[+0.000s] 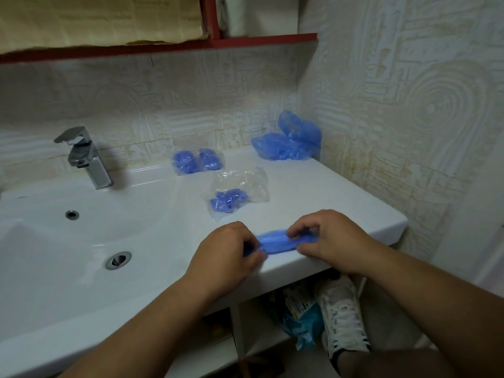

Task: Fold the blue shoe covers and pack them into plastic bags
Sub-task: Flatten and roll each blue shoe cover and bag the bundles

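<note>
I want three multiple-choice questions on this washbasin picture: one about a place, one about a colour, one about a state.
1. On which part of the white ceramic washbasin top does the pile of loose blue plastic shoe covers lie?
A. front left corner
B. back right corner
C. front right corner

2. What colour is the wall shelf above the basin?
A. green
B. black
C. dark red

3. The flattened blue plastic shoe cover at the front edge is
A. gripped by both hands
B. lying untouched
C. held by one hand only

Answers:
1 B, the pile sits against the corner of the two walls.
2 C, its front edge shows dark red.
3 A, the left hand and the right hand each grip one end.
</note>
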Tool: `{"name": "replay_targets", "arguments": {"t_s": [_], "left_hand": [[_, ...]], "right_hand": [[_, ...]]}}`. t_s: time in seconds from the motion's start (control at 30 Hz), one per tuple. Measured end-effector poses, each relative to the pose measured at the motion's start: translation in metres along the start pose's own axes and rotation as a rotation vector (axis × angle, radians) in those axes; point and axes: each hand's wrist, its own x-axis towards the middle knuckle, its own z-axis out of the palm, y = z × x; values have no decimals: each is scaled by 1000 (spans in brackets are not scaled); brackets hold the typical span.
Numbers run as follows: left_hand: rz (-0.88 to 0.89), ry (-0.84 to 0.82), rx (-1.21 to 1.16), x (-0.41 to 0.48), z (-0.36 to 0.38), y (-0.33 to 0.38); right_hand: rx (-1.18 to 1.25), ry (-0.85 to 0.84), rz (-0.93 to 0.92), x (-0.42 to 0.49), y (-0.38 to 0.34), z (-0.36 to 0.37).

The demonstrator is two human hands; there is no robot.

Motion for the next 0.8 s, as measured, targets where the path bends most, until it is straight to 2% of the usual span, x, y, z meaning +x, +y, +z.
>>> {"name": "replay_targets", "arguments": {"t_s": [0.2, 0.37, 0.57, 0.8], "left_hand": [[-223, 38, -60, 7, 1, -7], [-375, 35, 63, 17, 8, -12], [-396, 113, 220, 19, 13, -19], [-439, 182, 269, 11, 7, -43]], "right_hand": [[156, 105, 132, 9, 4, 7], [19, 192, 214, 21, -2, 22], [-135, 267, 201, 25, -8, 32], [-254, 294, 156, 24, -9, 37]]}}
